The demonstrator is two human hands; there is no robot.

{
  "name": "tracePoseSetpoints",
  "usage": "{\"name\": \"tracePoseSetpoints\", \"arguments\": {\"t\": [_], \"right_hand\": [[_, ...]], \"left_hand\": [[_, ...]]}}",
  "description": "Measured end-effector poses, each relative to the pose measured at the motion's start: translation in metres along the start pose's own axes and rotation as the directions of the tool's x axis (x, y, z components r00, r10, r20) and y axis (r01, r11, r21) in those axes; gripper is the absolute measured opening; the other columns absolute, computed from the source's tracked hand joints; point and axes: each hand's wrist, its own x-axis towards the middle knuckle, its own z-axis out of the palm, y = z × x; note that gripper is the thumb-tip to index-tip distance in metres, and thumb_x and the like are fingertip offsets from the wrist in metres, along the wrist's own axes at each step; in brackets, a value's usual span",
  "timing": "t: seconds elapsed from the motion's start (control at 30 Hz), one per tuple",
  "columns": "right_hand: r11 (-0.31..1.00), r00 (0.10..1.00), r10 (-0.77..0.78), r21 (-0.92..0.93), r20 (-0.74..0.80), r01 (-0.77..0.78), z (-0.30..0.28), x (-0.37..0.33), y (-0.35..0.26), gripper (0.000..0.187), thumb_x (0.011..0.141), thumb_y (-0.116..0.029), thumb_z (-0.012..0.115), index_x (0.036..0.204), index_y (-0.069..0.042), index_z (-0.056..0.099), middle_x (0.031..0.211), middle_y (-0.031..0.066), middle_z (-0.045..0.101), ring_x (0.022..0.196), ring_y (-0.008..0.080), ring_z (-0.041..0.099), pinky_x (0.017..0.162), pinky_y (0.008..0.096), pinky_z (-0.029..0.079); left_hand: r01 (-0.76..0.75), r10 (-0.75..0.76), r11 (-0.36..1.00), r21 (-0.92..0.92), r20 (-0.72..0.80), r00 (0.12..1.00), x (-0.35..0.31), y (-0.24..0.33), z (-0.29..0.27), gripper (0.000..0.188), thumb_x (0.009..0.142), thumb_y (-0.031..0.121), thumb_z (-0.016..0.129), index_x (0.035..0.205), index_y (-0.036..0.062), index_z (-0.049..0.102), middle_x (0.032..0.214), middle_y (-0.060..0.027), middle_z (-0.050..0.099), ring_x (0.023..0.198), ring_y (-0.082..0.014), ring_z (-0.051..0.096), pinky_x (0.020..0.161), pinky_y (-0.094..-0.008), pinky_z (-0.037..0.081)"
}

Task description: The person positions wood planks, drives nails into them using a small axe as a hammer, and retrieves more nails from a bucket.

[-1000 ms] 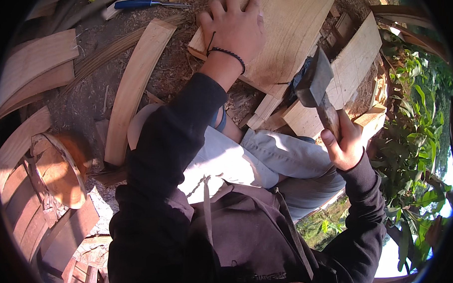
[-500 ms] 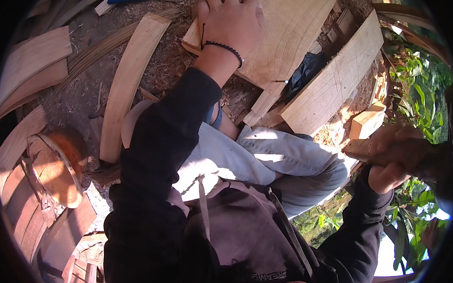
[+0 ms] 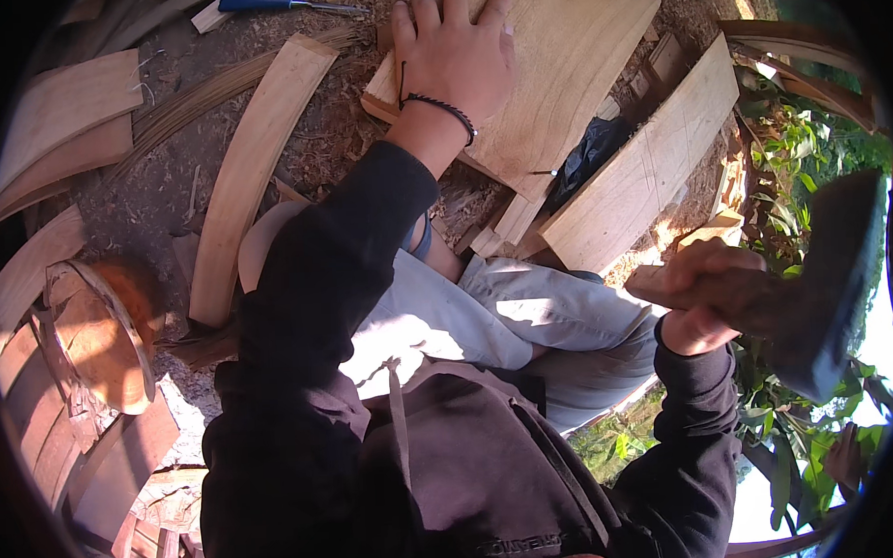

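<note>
Two hands are in view. The left hand [image 3: 456, 64], at the top centre of the frame, lies palm down with its fingers spread on one broad wooden board [image 3: 567, 68], gripping nothing; one dark cord bracelet [image 3: 441, 107] circles its wrist. The right hand [image 3: 707, 282], at centre right, is closed around the handle of one hafted tool [image 3: 821, 291]; its dark head is blurred near the rim, so whether it is a hammer or a hatchet is hard to say. One nail-like piece [image 3: 545, 172] sticks out at the board's lower corner. To the right lie one black plastic piece [image 3: 592, 158] and one marked plank [image 3: 649, 159]. One long plank [image 3: 256, 187] lies at left of centre, and one blue-handled tool [image 3: 257, 3] at upper left.
</note>
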Motion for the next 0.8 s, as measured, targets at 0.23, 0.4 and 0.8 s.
{"name": "tracePoseSetpoints", "arguments": {"t": [0.23,0.4,0.8], "right_hand": [[0.937,0.97,0.215,-0.305,0.113,-0.173,-0.026,0.02,-0.016,0.06,0.084,-0.06,0.056,0.1,-0.002,0.049,0.066,0.0037,0.051,0.047,0.0142,0.046,0.045,0.028,0.039],[0.999,0.997,-0.008,-0.05,0.077,0.012,-0.012,0.017,-0.01,0.064,0.083,-0.063,0.054,0.106,-0.004,0.046,0.077,0.0065,0.053,0.062,0.0165,0.051,0.056,0.0285,0.044],[0.979,0.999,-0.038,-0.202,-0.026,0.032,0.002,0.001,0.0,0.05,0.086,-0.056,0.056,0.093,-0.006,0.05,0.068,0.0101,0.052,0.049,0.0233,0.051,0.044,0.0358,0.041]], "left_hand": [[0.03,-0.031,0.999,0.028,0.041,0.999,-0.008,0.001,-0.003,0.05,0.086,0.032,0.05,0.134,0.0157,0.048,0.144,-0.0166,0.033,0.127,-0.0398,0.034,0.107,-0.0553,0.022],[0.045,-0.046,0.999,0.02,0.076,0.996,0.0,0.004,-0.001,0.05,0.087,0.032,0.049,0.134,0.0175,0.047,0.144,-0.0151,0.033,0.129,-0.039,0.033,0.104,-0.0617,0.021],[0.068,-0.071,0.991,0.118,0.026,0.997,-0.004,0.006,0.001,0.051,0.087,0.035,0.048,0.136,0.0177,0.045,0.146,-0.013,0.03,0.13,-0.0391,0.032,0.097,-0.0697,0.024]]}}
